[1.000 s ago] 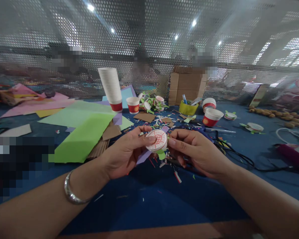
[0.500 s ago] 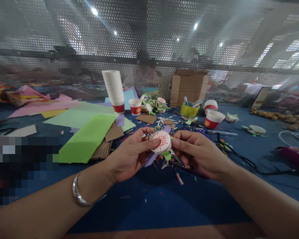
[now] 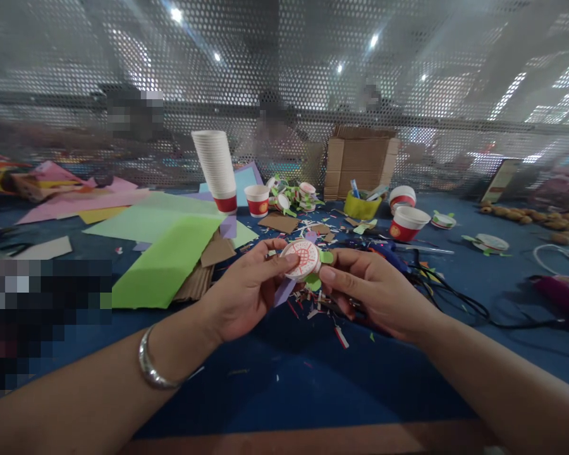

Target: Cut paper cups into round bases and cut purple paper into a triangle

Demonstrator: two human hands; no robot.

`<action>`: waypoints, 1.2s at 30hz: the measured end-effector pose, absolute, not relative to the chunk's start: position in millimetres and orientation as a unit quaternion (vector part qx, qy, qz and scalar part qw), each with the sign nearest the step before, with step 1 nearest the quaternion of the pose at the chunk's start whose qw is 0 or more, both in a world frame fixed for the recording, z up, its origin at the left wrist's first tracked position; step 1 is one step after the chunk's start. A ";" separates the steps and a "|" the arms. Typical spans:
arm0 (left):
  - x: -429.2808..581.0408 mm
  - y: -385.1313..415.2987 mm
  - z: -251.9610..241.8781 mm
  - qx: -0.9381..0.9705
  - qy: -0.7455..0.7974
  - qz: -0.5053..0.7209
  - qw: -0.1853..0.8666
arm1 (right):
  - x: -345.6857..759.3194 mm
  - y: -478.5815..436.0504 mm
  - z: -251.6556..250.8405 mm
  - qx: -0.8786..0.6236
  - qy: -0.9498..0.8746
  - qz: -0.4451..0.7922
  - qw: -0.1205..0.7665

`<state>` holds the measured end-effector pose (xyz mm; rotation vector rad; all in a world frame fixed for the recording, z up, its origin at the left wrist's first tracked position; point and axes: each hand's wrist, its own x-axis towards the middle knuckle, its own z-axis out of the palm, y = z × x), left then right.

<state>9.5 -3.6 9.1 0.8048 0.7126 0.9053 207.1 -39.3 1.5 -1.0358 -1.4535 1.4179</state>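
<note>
A small paper turtle [image 3: 308, 260], made from a round white cup base with a red shell pattern drawn on it, is held above the table. My left hand [image 3: 251, 284] grips its left side, thumb on top and fingers beneath. Purple and green paper flaps stick out around the disc. My right hand [image 3: 370, 284] is closed at its right edge, thumb and fingers pinched by a green flap; the fingertips are partly hidden. Several finished-looking turtles [image 3: 289, 197] lie heaped at the back, with single ones [image 3: 490, 243] off to the right.
Behind my left hand lie green paper [image 3: 171, 262], cardboard and a tall stack of paper cups [image 3: 215, 167]. Paper scraps litter the middle. A yellow pen holder [image 3: 361, 206], loose cups [image 3: 408, 224], a blue glue gun [image 3: 384, 251] and black cables [image 3: 459, 303] are on the right.
The turtle has shifted slightly left and tilted flatter. More of the green flap on its right now shows, and my right thumb has moved slightly left and down along that edge.
</note>
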 end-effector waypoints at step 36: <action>8.8 -13.4 2.4 0.467 0.300 0.395 0.732 | 206.0 -41.9 1.0 -0.382 -0.494 0.629 0.463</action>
